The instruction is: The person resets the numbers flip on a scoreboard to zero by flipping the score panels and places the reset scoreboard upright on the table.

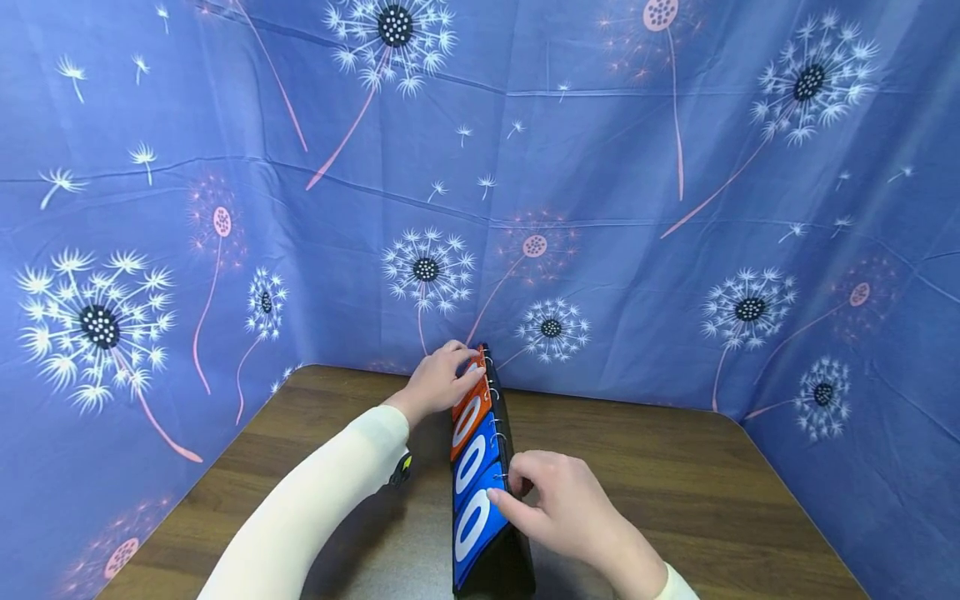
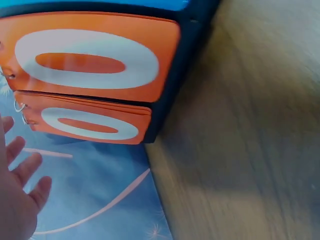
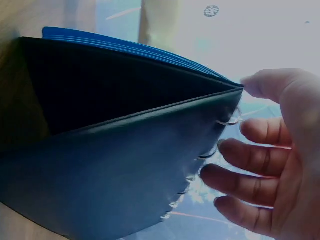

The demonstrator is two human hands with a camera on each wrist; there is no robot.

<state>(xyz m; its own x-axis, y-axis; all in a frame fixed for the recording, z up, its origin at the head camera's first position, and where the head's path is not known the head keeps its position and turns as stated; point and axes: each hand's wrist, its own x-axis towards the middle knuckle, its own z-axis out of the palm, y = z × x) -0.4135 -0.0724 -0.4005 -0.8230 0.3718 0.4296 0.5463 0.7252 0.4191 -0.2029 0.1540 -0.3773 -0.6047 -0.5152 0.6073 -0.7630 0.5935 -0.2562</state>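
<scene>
A black flip scoreboard (image 1: 495, 571) stands tented on the table, running away from me. Its left face carries two orange cards (image 2: 167, 52) at the far end and two blue cards (image 1: 489, 482) at the near end, each showing a white 0. My left hand (image 1: 435, 382) is over the far orange card near the ring edge, its fingers spread and relaxed in the left wrist view. At the near end, my right hand (image 1: 562, 504) has its thumb tip right at the ridge. Its other fingers (image 3: 260, 160) are loosely bent beside the metal rings (image 3: 227, 121), gripping nothing.
The scoreboard rests on a brown wood-grain table (image 1: 645, 467). Blue cloth (image 1: 600, 167) with dandelion prints hangs behind the table and along both sides. A dark band with a yellow patch (image 1: 402, 468) shows at the left sleeve.
</scene>
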